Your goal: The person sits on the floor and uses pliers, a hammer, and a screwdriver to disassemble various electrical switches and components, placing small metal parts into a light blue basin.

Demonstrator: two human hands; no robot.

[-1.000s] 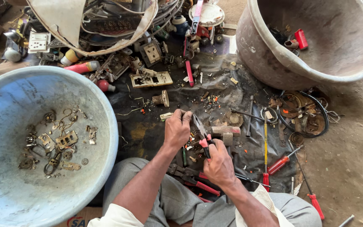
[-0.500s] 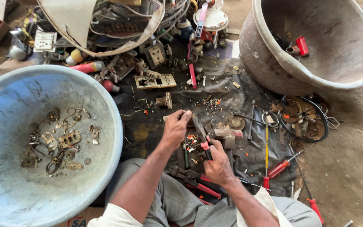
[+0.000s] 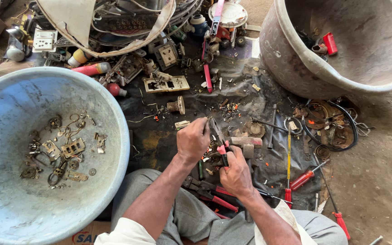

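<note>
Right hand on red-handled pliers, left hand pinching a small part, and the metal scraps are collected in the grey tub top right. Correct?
Not quite. The head view shows the metal scraps lying in the blue basin on the left; the grey tub holds a few red pieces. The right hand on the red-handled pliers and the left hand stand.

left hand (image 3: 192, 140) hides held part | blue basin (image 3: 114, 118) cut off

Single head cam, looks steeply down, close over hands (image 3: 214, 159).

Left hand (image 3: 192, 141) pinching small part; right hand (image 3: 235, 174) gripping red-handled pliers (image 3: 219, 138); blue basin (image 3: 114, 136) left, grey tub (image 3: 291, 59) right.
</note>
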